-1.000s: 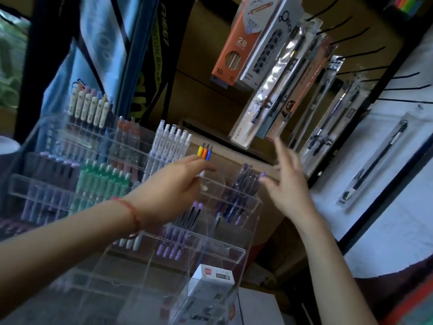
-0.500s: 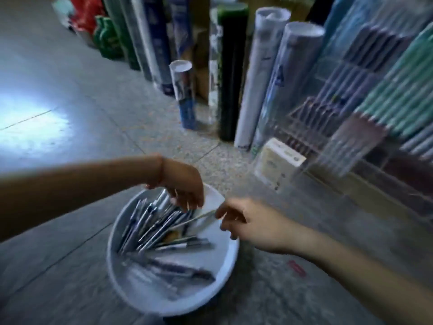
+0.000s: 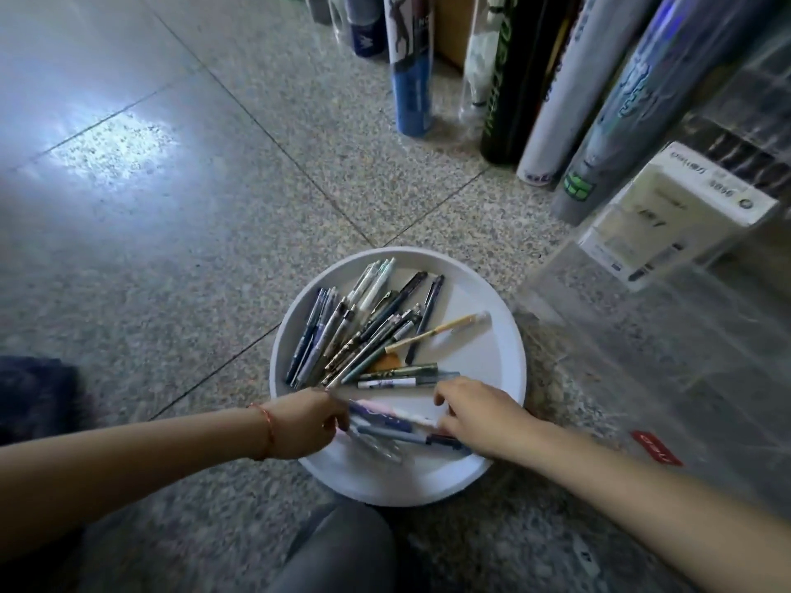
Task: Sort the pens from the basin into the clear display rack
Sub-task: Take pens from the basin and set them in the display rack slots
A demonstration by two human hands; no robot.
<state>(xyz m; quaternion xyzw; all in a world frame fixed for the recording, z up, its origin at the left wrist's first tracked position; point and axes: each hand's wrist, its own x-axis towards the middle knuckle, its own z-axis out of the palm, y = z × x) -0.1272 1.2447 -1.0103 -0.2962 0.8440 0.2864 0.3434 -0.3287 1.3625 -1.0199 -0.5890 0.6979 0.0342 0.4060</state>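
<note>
**Person, head view: bare forearms, one wrist cord, grey trousers.**

The left forearm (image 3: 128, 468) is bare from the frame edge to the left hand (image 3: 306, 428). A thin red-orange cord bracelet (image 3: 269, 430) circles the left wrist. It is a single narrow strand lying close against the wrist, and any knot or clasp is too small to make out. The right forearm (image 3: 642, 498) is likewise bare from the frame edge to the right hand (image 3: 475, 415). Both hands are bare, and motion blur hides detail at the fingertips. A trouser leg (image 3: 342, 545) shows at bottom centre. Its fabric is plain mid-grey with a matt surface and soft folds across the knee.
</note>
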